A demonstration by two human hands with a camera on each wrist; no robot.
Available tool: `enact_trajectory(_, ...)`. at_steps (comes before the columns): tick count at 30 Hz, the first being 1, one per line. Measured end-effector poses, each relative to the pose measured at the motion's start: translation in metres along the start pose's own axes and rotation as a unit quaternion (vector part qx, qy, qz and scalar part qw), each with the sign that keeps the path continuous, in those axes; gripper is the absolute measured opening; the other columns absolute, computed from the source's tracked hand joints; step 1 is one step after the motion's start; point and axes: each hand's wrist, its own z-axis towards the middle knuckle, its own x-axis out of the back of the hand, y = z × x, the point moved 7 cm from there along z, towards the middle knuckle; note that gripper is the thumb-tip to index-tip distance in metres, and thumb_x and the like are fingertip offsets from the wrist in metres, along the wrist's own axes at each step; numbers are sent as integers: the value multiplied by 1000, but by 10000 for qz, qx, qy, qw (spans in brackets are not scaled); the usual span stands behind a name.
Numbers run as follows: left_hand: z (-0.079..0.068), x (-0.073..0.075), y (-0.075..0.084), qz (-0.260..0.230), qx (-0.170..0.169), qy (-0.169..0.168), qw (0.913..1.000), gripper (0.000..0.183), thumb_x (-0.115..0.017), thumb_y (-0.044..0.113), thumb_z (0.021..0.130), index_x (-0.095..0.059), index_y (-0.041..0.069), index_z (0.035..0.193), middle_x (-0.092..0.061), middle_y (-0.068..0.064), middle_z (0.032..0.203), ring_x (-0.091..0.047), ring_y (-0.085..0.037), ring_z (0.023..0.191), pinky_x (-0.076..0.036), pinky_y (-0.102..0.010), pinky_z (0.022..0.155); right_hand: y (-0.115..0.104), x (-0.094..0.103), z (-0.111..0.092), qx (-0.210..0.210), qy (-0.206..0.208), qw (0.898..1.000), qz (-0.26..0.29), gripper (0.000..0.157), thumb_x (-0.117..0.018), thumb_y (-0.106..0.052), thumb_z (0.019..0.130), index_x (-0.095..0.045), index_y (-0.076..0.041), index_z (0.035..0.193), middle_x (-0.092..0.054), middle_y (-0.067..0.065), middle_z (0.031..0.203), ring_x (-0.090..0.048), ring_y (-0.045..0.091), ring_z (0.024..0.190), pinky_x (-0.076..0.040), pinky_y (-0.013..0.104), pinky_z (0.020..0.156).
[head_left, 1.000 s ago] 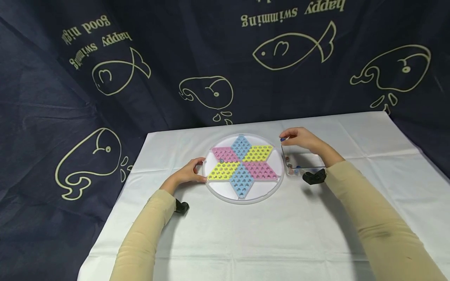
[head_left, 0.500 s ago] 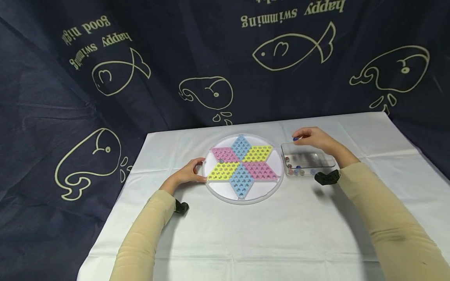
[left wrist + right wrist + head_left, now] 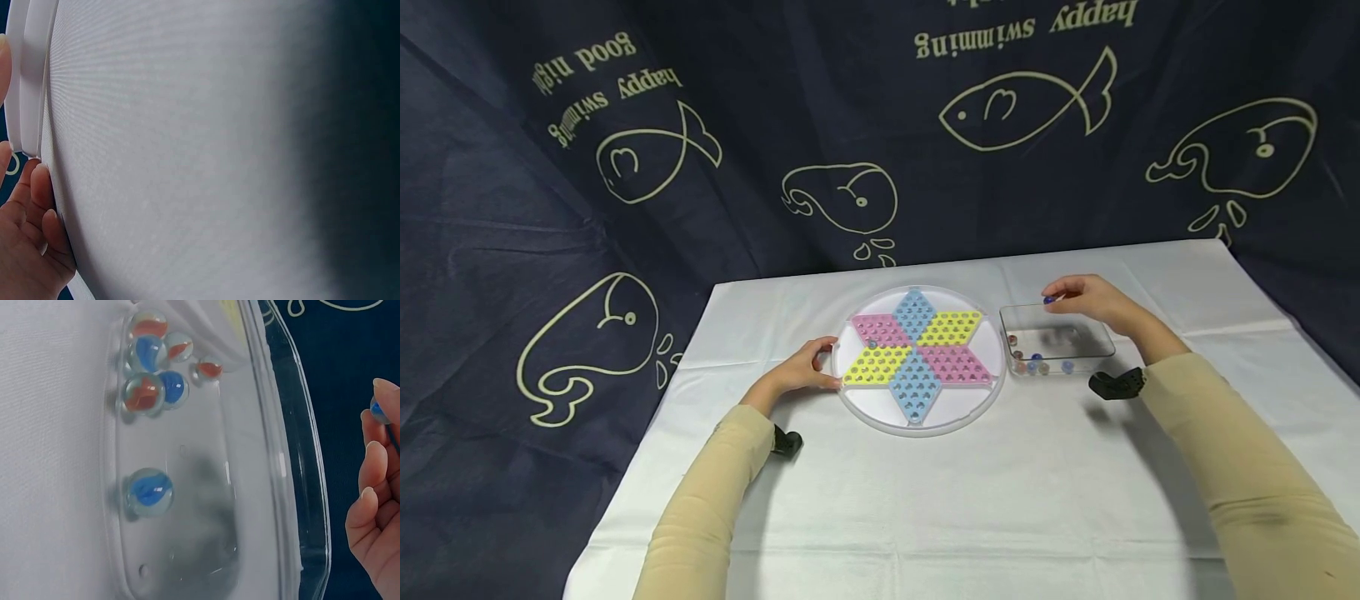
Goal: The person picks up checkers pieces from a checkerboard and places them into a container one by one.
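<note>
A round white Chinese checkers board [image 3: 871, 408] with a pink, yellow and blue star lies on the table. My left hand [image 3: 801, 367] holds its left rim, thumb and fingers spread along the edge; the left wrist view shows the rim [image 3: 34, 81] beside curled fingers. One marble [image 3: 872, 343] sits on the board near the pink and yellow points. Right of the board is a clear plastic box [image 3: 1105, 343]. Over its back edge my right hand [image 3: 1093, 300] pinches a blue marble [image 3: 1049, 300] between thumb and finger, partly seen in the right wrist view too.
Several glass marbles with red or blue swirls lie in the box, mostly toward its left end; one blue-swirl marble [image 3: 150, 490] lies apart. White cloth [image 3: 895, 508] covers the table, and a dark printed curtain [image 3: 850, 100] hangs behind its far edge.
My right hand has moved right with the blue marble, from the box's back left corner to further along its back edge. My left hand and the board have stayed in place.
</note>
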Motion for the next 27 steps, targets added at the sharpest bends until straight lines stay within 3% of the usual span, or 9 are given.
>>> enact_trajectory(27,0,0,0,70,6,32,10000,85,-76,21,74,-27,6,142,-34,-17,132,-38,-23,96,-34,-30,80,10,2,-4,-110,-45,9999,86,46,-61,-23,88,-50,8,119,-57,-14,90,-52,2,82,-44,31,82)
